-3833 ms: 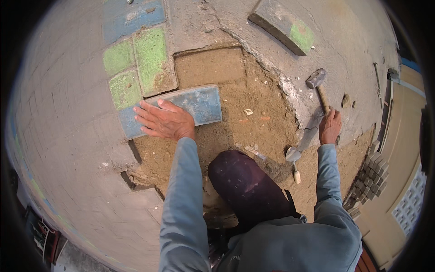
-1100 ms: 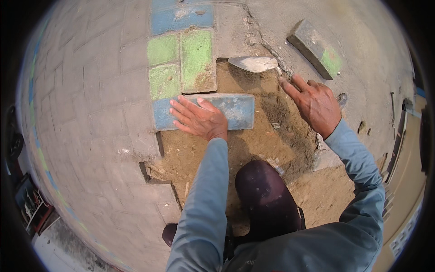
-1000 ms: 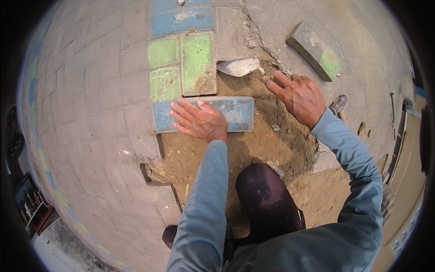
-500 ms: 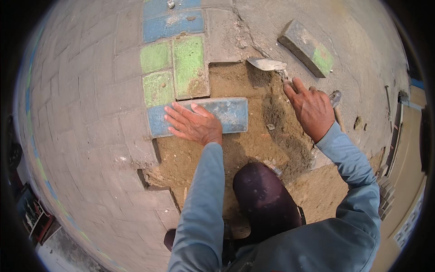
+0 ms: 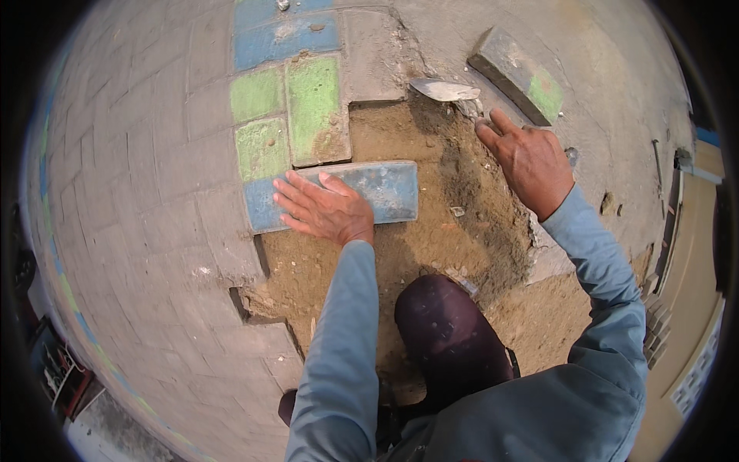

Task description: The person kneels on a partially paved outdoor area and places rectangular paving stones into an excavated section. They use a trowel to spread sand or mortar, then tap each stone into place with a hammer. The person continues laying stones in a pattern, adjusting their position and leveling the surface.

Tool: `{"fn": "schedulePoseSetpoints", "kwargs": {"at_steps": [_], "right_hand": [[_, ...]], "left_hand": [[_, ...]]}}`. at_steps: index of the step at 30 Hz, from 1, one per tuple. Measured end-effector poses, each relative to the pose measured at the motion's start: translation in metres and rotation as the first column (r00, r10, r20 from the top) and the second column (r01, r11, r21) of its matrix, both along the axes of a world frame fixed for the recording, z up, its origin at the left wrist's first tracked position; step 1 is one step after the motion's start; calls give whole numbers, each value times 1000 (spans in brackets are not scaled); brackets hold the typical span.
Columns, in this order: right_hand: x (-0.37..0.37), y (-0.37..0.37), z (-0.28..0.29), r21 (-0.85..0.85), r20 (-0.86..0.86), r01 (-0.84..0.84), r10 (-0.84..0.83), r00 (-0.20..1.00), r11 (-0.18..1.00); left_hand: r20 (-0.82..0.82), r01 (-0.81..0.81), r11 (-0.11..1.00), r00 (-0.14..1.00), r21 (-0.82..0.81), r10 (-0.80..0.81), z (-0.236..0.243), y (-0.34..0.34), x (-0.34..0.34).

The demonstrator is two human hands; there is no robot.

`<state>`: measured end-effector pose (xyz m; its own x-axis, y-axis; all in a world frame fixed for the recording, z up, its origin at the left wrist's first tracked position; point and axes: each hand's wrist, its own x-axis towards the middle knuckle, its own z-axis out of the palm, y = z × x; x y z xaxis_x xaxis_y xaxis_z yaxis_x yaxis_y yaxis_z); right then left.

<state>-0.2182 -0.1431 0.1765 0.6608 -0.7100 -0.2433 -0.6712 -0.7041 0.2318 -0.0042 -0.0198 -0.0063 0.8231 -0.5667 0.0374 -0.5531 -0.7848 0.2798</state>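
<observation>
The left hand [image 5: 327, 209] lies palm down on a rectangular concrete paver [image 5: 394, 192] coated in worn, chalky blue paint, its fingers straight and slightly spread, gripping nothing. The paver rests across the upper left of a dug-out bed of sand [image 5: 408, 254], just below a green-painted paver [image 5: 314, 108] whose lower end is crusted with brown grit; the hand hides the join between the paver and the blue surface at its left. The right hand [image 5: 533, 165] is narrowed, fingers bent around the handle of a pointing trowel [image 5: 444, 90], though the hand covers most of that handle. The trowel's thin, leaf-shaped metal blade, smeared pale with dried dirt, points left over the bed's top edge; whether it touches the sand cannot be told. The sand is fine and tan, ridged into darker, crumbly clods along its right side, where it meets a jagged rim of cracked concrete [image 5: 623, 92]. On that rough grey slab lies a thick, loose block [image 5: 517, 75], green at one end. Flat grey paving [image 5: 162, 185], dusty and closely jointed, stretches out to the left, and a knee in dark, speckled cloth [image 5: 446, 319] stands over the lower part of the bed.
</observation>
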Motion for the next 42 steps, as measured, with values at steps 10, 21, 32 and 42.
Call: {"fn": "schedulePoseSetpoints", "kwargs": {"at_steps": [10, 21, 32, 42], "right_hand": [[-4, -7, 10, -59, -21, -73, 72, 997, 996], [-29, 46, -12, 97, 98, 229, -239, 966, 969], [-137, 160, -33, 283, 216, 653, -710, 670, 703], [-112, 134, -63, 305, 320, 525, -605, 729, 794]], "left_hand": [[-7, 10, 1000, 1000, -3, -11, 4, -1, -2], [18, -12, 1000, 1000, -13, 13, -1, -2, 2], [47, -19, 1000, 999, -11, 20, -2, 2, 3], [55, -17, 1000, 998, 12, 16, -4, 1, 5]]}}
